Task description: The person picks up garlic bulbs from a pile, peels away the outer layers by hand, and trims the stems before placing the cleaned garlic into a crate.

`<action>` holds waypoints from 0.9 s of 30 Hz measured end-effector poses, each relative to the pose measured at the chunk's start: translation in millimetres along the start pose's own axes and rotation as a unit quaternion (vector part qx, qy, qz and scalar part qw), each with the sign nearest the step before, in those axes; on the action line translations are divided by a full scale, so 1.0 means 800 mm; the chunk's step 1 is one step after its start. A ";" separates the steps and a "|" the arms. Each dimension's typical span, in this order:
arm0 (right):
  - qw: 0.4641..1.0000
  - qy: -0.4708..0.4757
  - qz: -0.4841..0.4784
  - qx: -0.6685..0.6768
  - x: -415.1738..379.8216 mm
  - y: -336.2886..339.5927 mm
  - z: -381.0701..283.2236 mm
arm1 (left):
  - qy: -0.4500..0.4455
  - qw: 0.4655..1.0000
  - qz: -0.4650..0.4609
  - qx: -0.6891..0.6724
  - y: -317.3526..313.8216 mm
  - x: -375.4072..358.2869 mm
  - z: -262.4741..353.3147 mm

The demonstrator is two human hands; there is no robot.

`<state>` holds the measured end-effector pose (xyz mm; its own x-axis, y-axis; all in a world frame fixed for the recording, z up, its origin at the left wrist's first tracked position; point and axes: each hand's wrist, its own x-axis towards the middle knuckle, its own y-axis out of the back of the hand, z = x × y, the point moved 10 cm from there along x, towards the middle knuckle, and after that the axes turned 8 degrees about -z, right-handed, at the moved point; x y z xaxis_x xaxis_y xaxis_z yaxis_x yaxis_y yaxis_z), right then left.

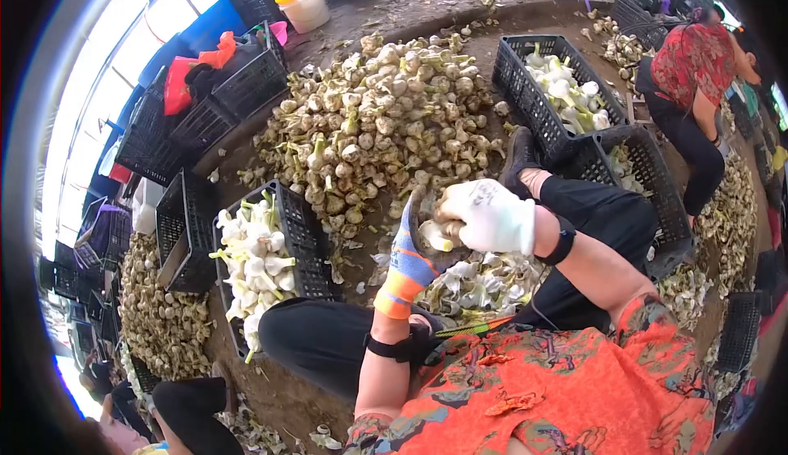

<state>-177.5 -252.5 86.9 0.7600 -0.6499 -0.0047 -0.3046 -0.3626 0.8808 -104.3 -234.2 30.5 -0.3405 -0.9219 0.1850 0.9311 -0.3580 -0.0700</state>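
My left hand (410, 250), in a blue and orange glove with a dark worn palm, is curled round a garlic bulb (435, 236) in front of my body. My right hand (486, 215), in a white glove, is closed against the same bulb from the right, its fingertips on the bulb's upper side. Beneath both hands lies a heap of peeled garlic skins (484, 285) between my legs. Just beyond them rises a large pile of untrimmed garlic (386, 118).
A black crate of cleaned garlic (308, 245) stands at my left, another (509, 65) at the upper right. Below that one is a crate with a little garlic (669, 200). A co-worker (694, 69) bends at the far right; a co-worker's leg (193, 410) shows lower left.
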 end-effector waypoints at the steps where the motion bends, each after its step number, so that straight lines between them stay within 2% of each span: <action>1: 0.999 -0.017 -0.036 -0.034 0.003 -0.004 -0.003 | 0.010 1.000 -0.018 -0.014 -0.006 0.001 0.002; 2: 0.994 -0.032 -0.071 -0.071 0.006 -0.005 -0.005 | 0.021 0.999 -0.035 -0.028 -0.012 0.001 0.005; 3: 0.991 -0.042 -0.084 -0.091 0.009 -0.011 -0.005 | -0.011 0.999 -0.044 -0.002 -0.011 -0.002 -0.008; 5: 0.995 -0.018 -0.024 -0.095 0.007 -0.015 -0.002 | -0.046 0.997 -0.058 0.030 -0.011 0.002 0.005; 8: 0.999 -0.025 0.009 -0.040 0.009 -0.022 0.016 | -0.026 0.998 -0.060 0.022 -0.010 -0.005 -0.004; 9: 0.999 -0.033 0.016 -0.013 0.009 -0.026 0.027 | -0.015 0.997 -0.034 0.065 -0.001 -0.006 -0.013; 12: 0.971 -0.149 0.083 0.169 0.006 -0.068 0.126 | -0.005 0.991 0.107 -0.074 0.039 -0.007 -0.066; 13: 0.925 -0.185 0.084 0.323 -0.006 -0.074 0.133 | -0.011 0.984 0.167 -0.068 0.048 -0.008 -0.061; 16: 0.882 -0.185 0.133 0.413 -0.012 -0.079 0.102 | -0.006 0.970 0.238 -0.054 0.060 -0.011 -0.093; 17: 0.913 -0.161 0.167 0.336 -0.010 -0.078 0.089 | -0.026 0.964 0.257 -0.056 0.059 -0.015 -0.089; 18: 0.948 -0.156 0.183 0.209 -0.013 -0.074 0.076 | 0.014 0.937 0.296 -0.183 0.064 -0.018 -0.121; 20: 0.961 -0.130 0.209 0.125 -0.010 -0.074 0.069 | 0.037 0.937 0.311 -0.152 0.074 -0.016 -0.102; 22: 0.959 -0.175 0.194 0.107 -0.007 -0.072 0.089 | -0.020 0.957 0.262 -0.123 0.069 -0.011 -0.080; 24: 0.951 -0.189 0.228 0.088 -0.008 -0.073 0.109 | -0.050 0.965 0.221 -0.135 0.064 -0.008 -0.073; 26: 0.947 -0.210 0.224 0.091 -0.010 -0.075 0.113 | 0.015 0.950 0.230 -0.210 0.067 -0.013 -0.098; 27: 0.941 -0.230 0.231 0.088 -0.013 -0.085 0.129 | -0.022 0.942 0.222 -0.252 0.069 -0.008 -0.094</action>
<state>-224.1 -290.2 -21.9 0.2075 -0.9709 0.1193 -0.6626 -0.0498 0.7474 -60.5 -259.2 -48.2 0.0831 -0.9942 0.0677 0.7970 0.0255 -0.6035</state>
